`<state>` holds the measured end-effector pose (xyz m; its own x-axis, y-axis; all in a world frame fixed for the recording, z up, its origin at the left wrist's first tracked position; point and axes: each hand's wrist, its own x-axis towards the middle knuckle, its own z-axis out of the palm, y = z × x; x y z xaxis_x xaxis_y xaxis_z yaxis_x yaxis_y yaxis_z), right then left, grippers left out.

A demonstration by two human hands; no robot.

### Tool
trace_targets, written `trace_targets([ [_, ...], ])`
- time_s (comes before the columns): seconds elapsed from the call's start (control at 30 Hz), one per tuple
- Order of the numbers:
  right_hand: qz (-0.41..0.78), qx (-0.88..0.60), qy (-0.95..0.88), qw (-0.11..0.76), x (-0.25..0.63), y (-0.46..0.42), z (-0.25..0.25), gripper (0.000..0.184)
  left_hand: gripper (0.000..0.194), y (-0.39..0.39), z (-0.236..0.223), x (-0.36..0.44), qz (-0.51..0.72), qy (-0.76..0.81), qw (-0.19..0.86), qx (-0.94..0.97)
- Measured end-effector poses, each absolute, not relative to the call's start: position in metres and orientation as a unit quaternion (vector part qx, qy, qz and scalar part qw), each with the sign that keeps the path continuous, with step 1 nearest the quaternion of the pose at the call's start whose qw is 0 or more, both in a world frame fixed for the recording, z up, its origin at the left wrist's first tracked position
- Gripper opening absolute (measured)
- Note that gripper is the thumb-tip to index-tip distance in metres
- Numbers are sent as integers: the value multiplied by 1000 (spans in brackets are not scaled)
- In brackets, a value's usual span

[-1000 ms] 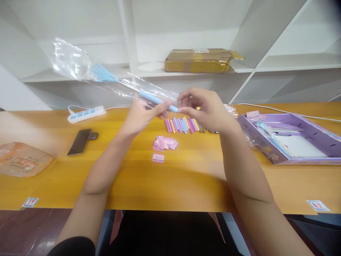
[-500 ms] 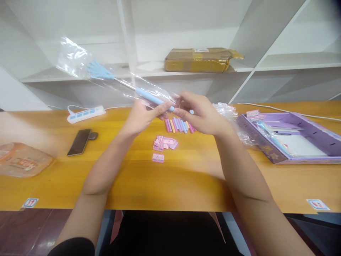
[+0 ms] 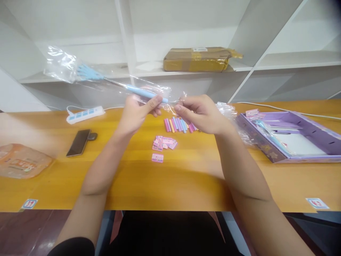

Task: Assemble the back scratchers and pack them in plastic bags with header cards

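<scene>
A light blue back scratcher [image 3: 142, 91] with a hand-shaped head and a metal shaft lies slanted in the air inside a clear plastic bag [image 3: 62, 65]. My left hand [image 3: 138, 112] is closed around the lower end of its handle, through or along the bag. My right hand [image 3: 199, 112] is closed in a pinch on the bag's clear end, a little right of the handle tip. Below the hands on the table are a row of coloured handle-like tubes [image 3: 177, 125] in pink, yellow, purple and blue, and a small pile of pink printed cards [image 3: 163, 143].
At right stands a purple box [image 3: 266, 147] with a bagged blue item in it, beside crumpled clear bags [image 3: 226, 109]. At left are a power strip [image 3: 85, 114], a phone [image 3: 78, 142] and an orange plastic packet [image 3: 25, 161]. A taped carton [image 3: 198, 59] sits on the shelf.
The back scratcher and my left hand have shifted left and slightly down. My right hand has parted from the handle tip, drawing the bag's end out between the hands.
</scene>
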<state>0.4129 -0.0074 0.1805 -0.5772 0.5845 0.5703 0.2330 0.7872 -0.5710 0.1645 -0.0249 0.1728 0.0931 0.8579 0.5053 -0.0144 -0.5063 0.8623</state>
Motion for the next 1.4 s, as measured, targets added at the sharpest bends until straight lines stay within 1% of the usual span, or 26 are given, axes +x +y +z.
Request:
trace_targets([
  [0.1, 242, -226, -860, 388, 416, -9, 183, 60, 66, -26, 176, 165, 587, 332, 387, 628],
  [0.23, 280, -202, -851, 395, 421, -9, 183, 34, 65, -26, 176, 165, 585, 319, 426, 612],
  [0.3, 293, -199, -836, 419, 423, -8, 182, 27, 64, -26, 175, 164, 575, 312, 444, 613],
  [0.33, 298, -195, -827, 436, 423, -8, 182, 29, 63, -26, 175, 163, 569, 308, 450, 616],
  [0.4, 297, -181, -813, 468, 422, -6, 181, 42, 60, -25, 174, 163, 560, 299, 455, 624],
  [0.43, 287, -176, -811, 478, 422, -6, 181, 48, 58, -25, 173, 162, 557, 295, 457, 627],
  [0.47, 271, -177, -815, 480, 422, -6, 182, 50, 57, -25, 173, 163, 554, 293, 459, 629],
  [0.57, 197, -196, -837, 471, 421, -6, 185, 37, 57, -25, 174, 163, 541, 299, 465, 634],
  [0.73, 125, -206, -840, 487, 418, -7, 187, 46, 49, -25, 172, 161, 505, 285, 460, 672],
  [0.83, 121, -221, -843, 475, 416, -7, 186, 48, 47, -26, 170, 160, 469, 292, 457, 697],
  [0.93, 135, -190, -851, 471, 415, -7, 185, 48, 49, -27, 168, 161, 447, 296, 457, 710],
  [1.03, 139, -169, -854, 472, 413, -9, 186, 46, 55, -27, 168, 161, 449, 292, 457, 710],
  [1.13, 132, -192, -855, 464, 413, -11, 186, 45, 59, -29, 169, 161, 448, 297, 455, 710],
  [1.33, 125, -218, -858, 448, 413, -15, 190, 53, 59, -32, 170, 163, 442, 312, 448, 711],
  [1.4, 125, -220, -860, 443, 413, -16, 190, 53, 60, -32, 169, 164, 435, 313, 449, 715],
])
